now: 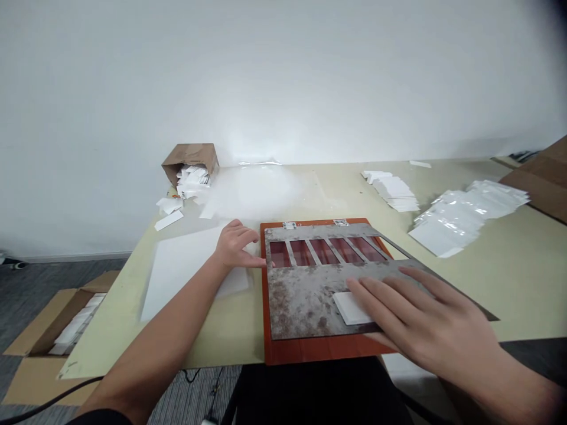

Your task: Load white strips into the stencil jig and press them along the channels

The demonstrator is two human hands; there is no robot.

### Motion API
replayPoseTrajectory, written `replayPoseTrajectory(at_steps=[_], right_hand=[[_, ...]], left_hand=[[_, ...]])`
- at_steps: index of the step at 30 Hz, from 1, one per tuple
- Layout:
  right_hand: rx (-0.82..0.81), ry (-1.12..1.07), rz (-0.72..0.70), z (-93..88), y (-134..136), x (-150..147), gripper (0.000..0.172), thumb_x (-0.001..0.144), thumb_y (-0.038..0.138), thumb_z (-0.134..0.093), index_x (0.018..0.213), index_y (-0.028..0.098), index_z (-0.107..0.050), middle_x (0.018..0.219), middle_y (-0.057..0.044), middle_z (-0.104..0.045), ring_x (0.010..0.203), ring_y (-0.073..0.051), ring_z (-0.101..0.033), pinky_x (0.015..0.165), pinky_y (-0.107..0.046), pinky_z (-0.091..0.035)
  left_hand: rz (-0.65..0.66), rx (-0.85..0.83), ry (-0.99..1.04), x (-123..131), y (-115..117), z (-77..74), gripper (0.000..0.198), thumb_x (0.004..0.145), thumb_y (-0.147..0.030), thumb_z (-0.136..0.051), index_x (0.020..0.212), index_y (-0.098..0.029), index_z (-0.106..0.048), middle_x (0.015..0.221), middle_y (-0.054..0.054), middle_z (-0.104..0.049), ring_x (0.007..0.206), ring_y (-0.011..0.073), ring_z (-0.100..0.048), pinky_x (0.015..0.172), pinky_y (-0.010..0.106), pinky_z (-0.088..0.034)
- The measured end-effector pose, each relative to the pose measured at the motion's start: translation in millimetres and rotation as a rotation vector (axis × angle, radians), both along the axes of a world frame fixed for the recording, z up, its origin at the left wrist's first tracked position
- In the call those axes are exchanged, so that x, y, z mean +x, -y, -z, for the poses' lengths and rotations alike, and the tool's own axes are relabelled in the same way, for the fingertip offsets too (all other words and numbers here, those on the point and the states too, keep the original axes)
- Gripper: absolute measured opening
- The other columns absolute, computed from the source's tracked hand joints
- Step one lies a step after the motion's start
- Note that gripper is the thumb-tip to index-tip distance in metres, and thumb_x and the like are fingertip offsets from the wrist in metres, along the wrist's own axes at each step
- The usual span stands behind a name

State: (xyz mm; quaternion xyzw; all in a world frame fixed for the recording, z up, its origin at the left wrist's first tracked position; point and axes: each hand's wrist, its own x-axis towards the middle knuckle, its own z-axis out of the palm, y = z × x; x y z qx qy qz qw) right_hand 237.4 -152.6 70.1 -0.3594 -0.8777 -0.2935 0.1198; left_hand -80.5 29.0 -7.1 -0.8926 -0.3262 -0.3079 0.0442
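Note:
A stained grey metal plate [301,301] with a row of several slots lies over an orange-red board [328,349] with two hinges at its back edge. Reddish surface shows through the slots. The plate's right side reaches out past the board. My left hand [237,245] is at the plate's left edge, its thumb stretched out to touch it and its fingers loosely bent, holding nothing. On the front of the plate, my right hand [425,313] has its fingers over a small stack of white cards [349,308]. The right end of that stack is hidden; the thumb is low by the front edge.
White sheets [181,265] lie left of the board. A brown box [192,154] holding white slips stands at the back left. At right are white cards [396,192], clear-wrapped packs [460,218] and cardboard [544,177]. An open carton [44,319] sits on the floor.

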Motion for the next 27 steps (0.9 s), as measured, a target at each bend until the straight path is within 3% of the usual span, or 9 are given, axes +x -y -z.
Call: replayPoseTrajectory(at_steps=[8,17,23,27], right_hand=[[-0.071,0.001,-0.032,15.3,4,-3,0.036,0.1,0.038,-0.04,0.113,0.017,-0.065,0.093,-0.007,-0.072,0.076,-0.022,-0.06,0.082,-0.044,-0.04],[-0.135,-0.074,-0.06,19.5,3,-4,0.054,0.098,0.057,-0.036,0.109,0.014,-0.067,0.091,-0.008,-0.072,0.076,-0.022,-0.06,0.081,-0.044,-0.038],[-0.195,-0.104,-0.039,22.6,2,-3,0.041,0.102,0.043,-0.037,0.105,0.016,-0.067,0.086,-0.005,-0.071,0.072,-0.019,-0.058,0.085,-0.042,-0.037],[-0.205,-0.089,-0.054,23.1,0,-3,0.04,0.102,0.044,-0.038,0.098,0.016,-0.067,0.08,-0.003,-0.068,0.069,-0.019,-0.056,0.084,-0.041,-0.037]], left_hand=[[-0.014,0.038,-0.08,-2,2,-1.2,0.063,0.062,-0.087,-0.052,0.062,-0.024,-0.048,0.049,-0.003,-0.046,0.048,0.0144,-0.045,0.06,0.034,-0.033],[-0.013,0.099,-0.094,-2,3,0.6,0.067,0.058,-0.092,-0.048,0.061,-0.024,-0.047,0.048,-0.002,-0.048,0.046,0.0142,-0.044,0.057,0.034,-0.031],[0.032,0.15,-0.105,-2,2,2.4,0.067,0.059,-0.092,-0.047,0.062,-0.024,-0.048,0.052,-0.001,-0.055,0.046,0.014,-0.045,0.057,0.035,-0.031],[0.001,0.124,-0.097,-3,2,3.1,0.07,0.056,-0.094,-0.046,0.061,-0.025,-0.047,0.049,-0.002,-0.05,0.046,0.0138,-0.044,0.057,0.034,-0.032]])
